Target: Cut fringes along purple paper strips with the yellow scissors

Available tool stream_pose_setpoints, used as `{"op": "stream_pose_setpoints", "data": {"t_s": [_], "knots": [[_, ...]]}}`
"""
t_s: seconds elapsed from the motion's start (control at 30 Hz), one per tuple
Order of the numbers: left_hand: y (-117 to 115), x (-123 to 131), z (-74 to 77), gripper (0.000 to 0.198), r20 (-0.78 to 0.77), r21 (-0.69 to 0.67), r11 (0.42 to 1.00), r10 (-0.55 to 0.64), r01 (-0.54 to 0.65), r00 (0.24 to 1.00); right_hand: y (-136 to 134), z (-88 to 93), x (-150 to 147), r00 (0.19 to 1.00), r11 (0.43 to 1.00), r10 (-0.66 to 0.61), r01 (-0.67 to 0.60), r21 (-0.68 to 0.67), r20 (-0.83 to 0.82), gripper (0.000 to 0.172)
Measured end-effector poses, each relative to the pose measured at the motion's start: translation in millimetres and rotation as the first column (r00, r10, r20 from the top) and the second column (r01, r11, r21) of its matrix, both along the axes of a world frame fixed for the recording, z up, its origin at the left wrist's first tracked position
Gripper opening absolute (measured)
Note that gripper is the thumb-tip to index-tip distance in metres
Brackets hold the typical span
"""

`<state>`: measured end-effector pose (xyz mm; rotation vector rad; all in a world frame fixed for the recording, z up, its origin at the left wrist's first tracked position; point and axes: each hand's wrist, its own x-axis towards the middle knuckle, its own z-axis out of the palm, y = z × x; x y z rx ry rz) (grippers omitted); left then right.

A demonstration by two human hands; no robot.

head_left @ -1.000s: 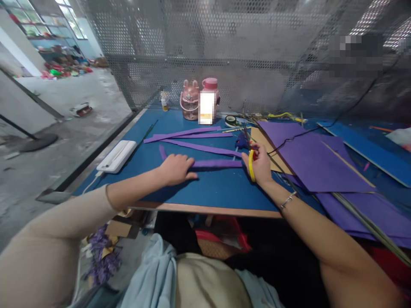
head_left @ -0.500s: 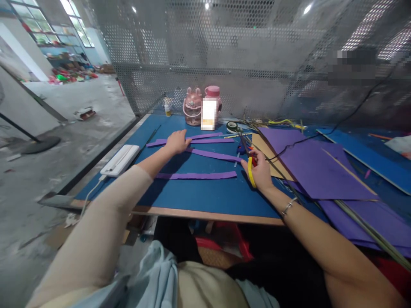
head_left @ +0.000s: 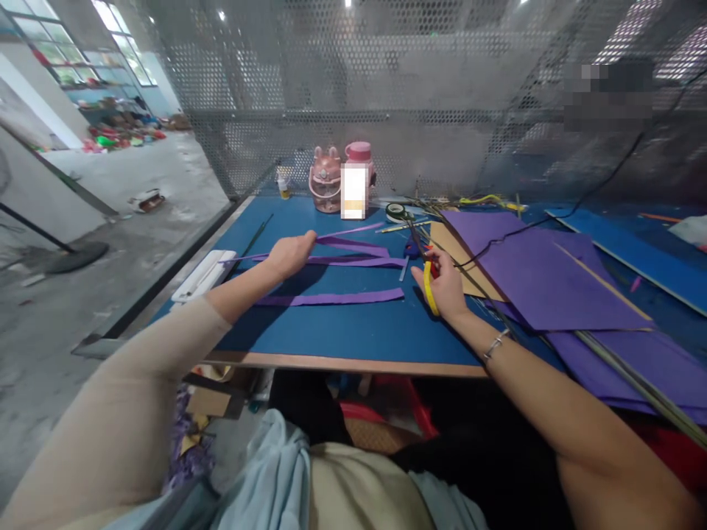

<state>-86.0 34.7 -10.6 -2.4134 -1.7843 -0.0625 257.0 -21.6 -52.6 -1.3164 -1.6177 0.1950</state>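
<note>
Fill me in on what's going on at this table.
Someone sits working with purple strips. Their left hand pinches a purple strip, while the right hand holds yellow-and-red-handled scissors. More strips lie on the blue table, one of them, the front strip, set apart nearer the person. Purple sheets are spread out on the right.

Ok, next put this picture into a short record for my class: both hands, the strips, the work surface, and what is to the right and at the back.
Left hand: grips a purple strip, lifted above the table
Right hand: holds yellow-handled scissors
Other strips: more purple ones on the table; the nearest strip lies apart from the rest
Work surface: blue tabletop
Right side: overlapping purple sheets
Back: pink bottle with ears, pink-capped bottle, small white bottle
</note>
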Motion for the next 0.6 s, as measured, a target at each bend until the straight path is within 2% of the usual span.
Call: {"op": "stream_pose_setpoints", "data": {"t_s": [0.13, 0.2, 0.27, 0.37, 0.47, 0.6], "knots": [[-14, -10, -1.9, 0.032, 0.057, 0.027, 0.988, -0.151, 0.149, 0.987, 2, -3.2, 1, 1.0, 1.0, -0.01, 0.01, 0.021, 0.021, 0.038], [-8, -5, -9.5, 0.035, 0.092, 0.025, 0.979, -0.203, 0.201, 0.975, 3, -4.1, 2, 0.999, 0.999, -0.029, 0.028, 0.02, 0.029, 0.039], [3, 5, -17.6, 0.047, 0.103, -0.017, 0.976, -0.216, 0.219, 0.971, 5, -5.2, 3, 0.999, 0.999, -0.047, 0.047, 0.022, 0.016, 0.04], [15, 20, -21.5, 0.037, 0.102, -0.079, 0.97, -0.222, 0.23, 0.97, 10, -9.1, 6, 0.997, 0.998, -0.058, 0.059, 0.028, -0.051, 0.043], [10, 24, -6.1, 0.026, 0.108, -0.109, 0.965, -0.229, 0.24, 0.967, 15, -14.0, 9, 0.991, 0.997, -0.067, 0.07, 0.021, -0.119, 0.045], [-28, 11, 29.7, 0.037, 0.178, -0.134, 0.954, -0.242, 0.267, 0.954, 18, -10.9, 17, 0.987, 0.994, -0.091, 0.097, 0.04, -0.134, 0.045]]}}
